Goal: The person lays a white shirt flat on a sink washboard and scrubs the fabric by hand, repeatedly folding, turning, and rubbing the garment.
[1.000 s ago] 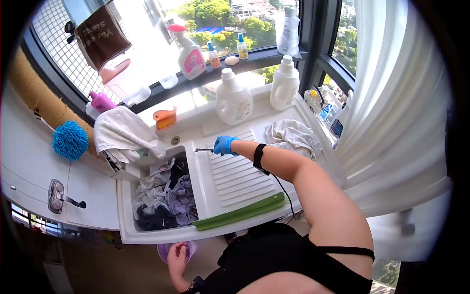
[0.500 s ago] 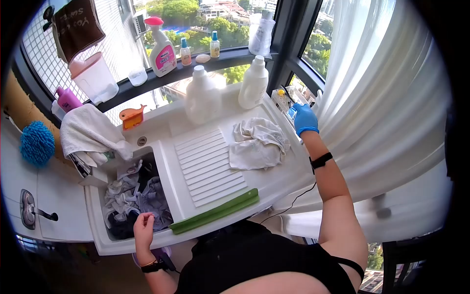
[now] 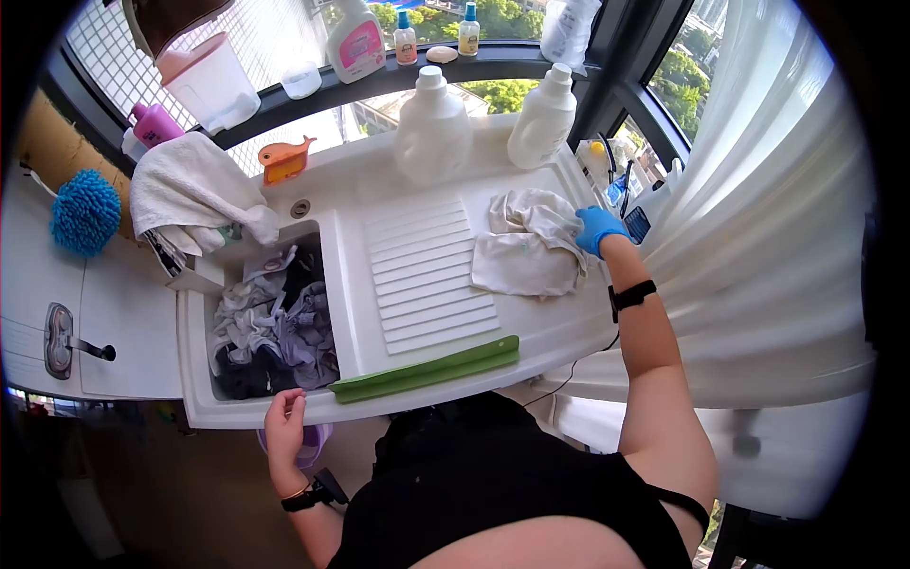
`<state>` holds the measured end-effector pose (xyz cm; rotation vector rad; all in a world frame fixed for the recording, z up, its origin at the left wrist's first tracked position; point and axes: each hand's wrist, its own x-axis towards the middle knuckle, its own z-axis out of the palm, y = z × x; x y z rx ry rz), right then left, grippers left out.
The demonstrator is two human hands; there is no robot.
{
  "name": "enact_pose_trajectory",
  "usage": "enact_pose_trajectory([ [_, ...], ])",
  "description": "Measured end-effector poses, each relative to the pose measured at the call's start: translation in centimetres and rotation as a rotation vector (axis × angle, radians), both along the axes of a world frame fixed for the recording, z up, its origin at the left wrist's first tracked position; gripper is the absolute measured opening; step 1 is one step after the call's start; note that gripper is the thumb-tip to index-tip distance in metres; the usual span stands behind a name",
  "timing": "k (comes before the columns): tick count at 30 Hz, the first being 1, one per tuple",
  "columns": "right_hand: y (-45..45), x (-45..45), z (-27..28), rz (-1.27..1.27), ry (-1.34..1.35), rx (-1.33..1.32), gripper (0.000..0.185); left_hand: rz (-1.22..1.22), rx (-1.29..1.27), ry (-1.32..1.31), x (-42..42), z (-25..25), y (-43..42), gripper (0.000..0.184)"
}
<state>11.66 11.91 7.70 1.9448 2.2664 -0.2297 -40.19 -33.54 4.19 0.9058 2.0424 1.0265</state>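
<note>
My right hand (image 3: 601, 230), in a blue glove, is at the right edge of a crumpled white cloth (image 3: 531, 247) on the washboard sink's flat side. Its fingers look apart, touching or just beside the cloth; a firm grip does not show. My bare left hand (image 3: 283, 422) hovers at the front rim of the sink (image 3: 227, 415), fingers curled together with nothing visible in them. Behind it, the basin holds a heap of grey, white and dark laundry (image 3: 275, 327). A ribbed washboard (image 3: 431, 275) lies between basin and cloth.
A green strip (image 3: 427, 368) runs along the front rim. Two white bottles (image 3: 433, 128) stand at the back. A white towel (image 3: 194, 190) drapes at the left near an orange whale-shaped item (image 3: 284, 161). A phone-like dark device (image 3: 637, 225) is at the right, beside a white curtain (image 3: 749, 256).
My right hand has left the small items beyond the sink's right edge and come back to the white cloth. My left hand has drawn slightly away from the basin. The view has tilted down.
</note>
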Motion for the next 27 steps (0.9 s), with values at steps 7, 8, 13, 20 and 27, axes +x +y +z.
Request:
enact_pose_trajectory([
  [7,-1.0,1.4,-6.9,-0.145,0.171,-0.078,0.037,0.020,0.001,0.072,3.3,2.8,1.1,0.021],
  [8,-0.5,2.2,-7.4,-0.143,0.294,-0.088,0.035,0.018,0.026,0.056,3.5,2.7,1.2,0.021],
  [13,0.8,4.7,-7.2,-0.185,1.056,-0.323,0.027,-0.037,0.082,0.020,5.3,2.9,1.8,0.021],
  [20,-2.2,2.1,0.0,-0.298,1.742,-0.791,0.040,-0.112,0.139,-0.038,9.1,5.3,3.7,0.022],
  [27,-5.7,-3.5,6.0,-0.082,1.959,-1.329,0.050,-0.266,0.244,-0.150,12.1,7.9,7.3,0.026],
])
